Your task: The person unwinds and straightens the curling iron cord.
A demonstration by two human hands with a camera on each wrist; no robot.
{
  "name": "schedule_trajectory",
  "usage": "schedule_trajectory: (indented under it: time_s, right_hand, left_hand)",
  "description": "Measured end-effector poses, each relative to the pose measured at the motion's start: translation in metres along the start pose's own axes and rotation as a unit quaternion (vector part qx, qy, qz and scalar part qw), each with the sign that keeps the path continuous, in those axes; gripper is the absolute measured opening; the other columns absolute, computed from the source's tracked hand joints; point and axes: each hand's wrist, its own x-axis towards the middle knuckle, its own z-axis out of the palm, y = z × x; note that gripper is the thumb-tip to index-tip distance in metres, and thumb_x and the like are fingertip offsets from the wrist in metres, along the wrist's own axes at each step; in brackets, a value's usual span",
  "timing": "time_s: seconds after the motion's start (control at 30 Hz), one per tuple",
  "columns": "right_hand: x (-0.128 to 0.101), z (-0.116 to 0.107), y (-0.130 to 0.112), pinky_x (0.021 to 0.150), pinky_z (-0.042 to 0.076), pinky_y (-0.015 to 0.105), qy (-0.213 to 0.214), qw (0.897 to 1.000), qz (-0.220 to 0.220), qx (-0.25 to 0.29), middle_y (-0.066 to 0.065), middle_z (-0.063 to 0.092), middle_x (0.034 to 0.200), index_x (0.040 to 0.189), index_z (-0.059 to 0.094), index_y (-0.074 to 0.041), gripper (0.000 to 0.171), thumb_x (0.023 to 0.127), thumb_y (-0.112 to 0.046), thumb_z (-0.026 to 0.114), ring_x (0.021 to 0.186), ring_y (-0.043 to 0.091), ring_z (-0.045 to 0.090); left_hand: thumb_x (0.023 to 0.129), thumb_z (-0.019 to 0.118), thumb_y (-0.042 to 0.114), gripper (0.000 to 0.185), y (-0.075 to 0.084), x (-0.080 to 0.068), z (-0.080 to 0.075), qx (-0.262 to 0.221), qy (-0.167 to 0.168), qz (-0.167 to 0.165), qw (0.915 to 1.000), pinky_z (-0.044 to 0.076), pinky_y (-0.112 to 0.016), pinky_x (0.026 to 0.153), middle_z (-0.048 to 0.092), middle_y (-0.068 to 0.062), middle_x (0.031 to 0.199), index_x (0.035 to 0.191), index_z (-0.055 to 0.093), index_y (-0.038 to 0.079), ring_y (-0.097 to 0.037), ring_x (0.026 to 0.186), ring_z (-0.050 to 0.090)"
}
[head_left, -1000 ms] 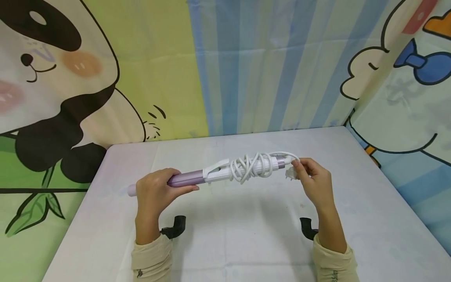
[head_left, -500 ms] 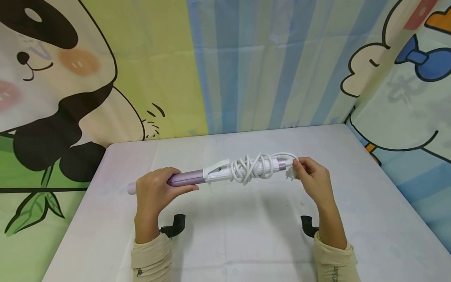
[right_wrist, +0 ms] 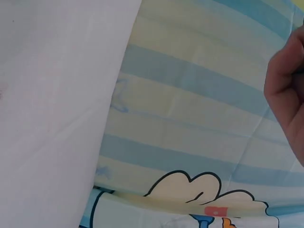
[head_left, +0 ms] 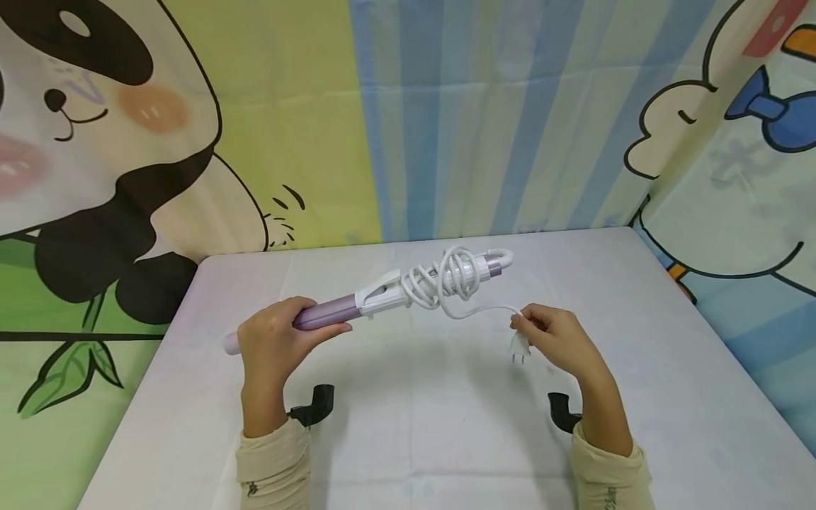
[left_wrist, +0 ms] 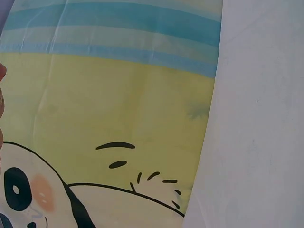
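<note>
Left hand [head_left: 270, 340]: grip closed around the purple barrel of the curling iron [head_left: 366, 301], fingers wrapped over the top, thumb along the near side. The iron is held above the table [head_left: 446, 439], clear of the surface, tilted so its left end sits lower and nearer and its right end higher and farther. A pale rounded tip pokes out to the left of the hand.

Right hand [head_left: 551, 340]: grip pinches the white plug [head_left: 519, 347] between thumb and fingertips, prongs pointing down. The plug hangs near and to the right of the iron's handle end, apart from it and above the table.

Cord [head_left: 446, 280]: white, wound in several loose loops around the white handle section of the iron, right of the clamp lever. One free length runs from the bundle down and right to the plug. A short loop of cord arcs off the far right end of the iron.

Surroundings: the table is covered in white cloth. Two black bracket-like parts, presumably of the wrist mounts, show by the cream sleeves at the near edge. Backdrop cloths stand behind the table: a panda [head_left: 95, 163] print on the left, blue stripes in the middle, a cartoon figure on the right.

Left wrist view: only backdrop and white cloth. Right wrist view: fingers [right_wrist: 287, 90] at the right edge, curled; contents not visible there.
</note>
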Motion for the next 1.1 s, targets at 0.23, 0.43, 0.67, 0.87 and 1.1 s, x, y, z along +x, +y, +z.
schedule_trajectory:
  time_s: [0.23,0.43,0.67,0.87,1.1]
  right_hand:
    - [-0.013,-0.005,-0.011,0.053,0.039,0.022,-0.092,0.991,-0.089,0.021,-0.006,0.052,0.063,0.077,0.062,-0.013,0.015,0.090,-0.017,0.056,0.059,0.004,0.044]
    - [-0.022,-0.009,-0.021,0.049,0.042,0.022,-0.144,0.974,-0.155,0.083,-0.003,0.054,0.059,0.080,0.061,-0.010,0.015,0.092,-0.010,0.052,0.053,0.005,0.047]
    - [-0.025,-0.009,-0.026,0.046,0.044,0.025,-0.136,0.930,-0.264,0.216,0.006,0.052,0.060,0.088,0.057,-0.004,0.020,0.091,0.008,0.042,0.048,0.012,0.050]
    - [-0.024,-0.010,-0.026,0.052,0.047,0.026,-0.079,0.916,-0.301,0.252,0.005,0.056,0.070,0.092,0.056,-0.003,0.025,0.091,0.013,0.037,0.054,0.012,0.054]
    - [-0.024,-0.013,-0.022,0.053,0.045,0.024,0.004,0.907,-0.306,0.289,-0.001,0.057,0.075,0.091,0.055,0.004,0.021,0.091,0.012,0.035,0.057,0.011,0.054]
  left_hand:
    - [0.068,0.038,0.082,0.083,0.000,0.000,0.002,0.022,-0.003,-0.005,0.9997,0.034,-0.031,0.040,0.062,-0.009,0.057,0.070,0.066,0.004,-0.022,0.043,0.051]
    - [0.068,0.036,0.083,0.084,0.002,0.000,0.004,0.031,-0.016,0.003,0.9994,0.032,-0.029,0.040,0.062,-0.008,0.057,0.070,0.066,0.005,-0.021,0.042,0.050]
    - [0.067,0.033,0.084,0.085,0.004,-0.001,0.006,0.034,-0.043,0.015,0.9984,0.033,-0.028,0.041,0.062,-0.007,0.057,0.070,0.066,0.006,-0.019,0.042,0.049]
    - [0.067,0.032,0.084,0.085,0.005,-0.001,0.007,0.026,-0.070,0.023,0.9969,0.032,-0.027,0.041,0.062,-0.007,0.058,0.070,0.066,0.007,-0.018,0.042,0.049]
    - [0.066,0.033,0.084,0.083,0.006,0.000,0.009,0.019,-0.075,0.034,0.9964,0.031,-0.026,0.041,0.061,-0.005,0.056,0.069,0.065,0.008,-0.016,0.042,0.047]
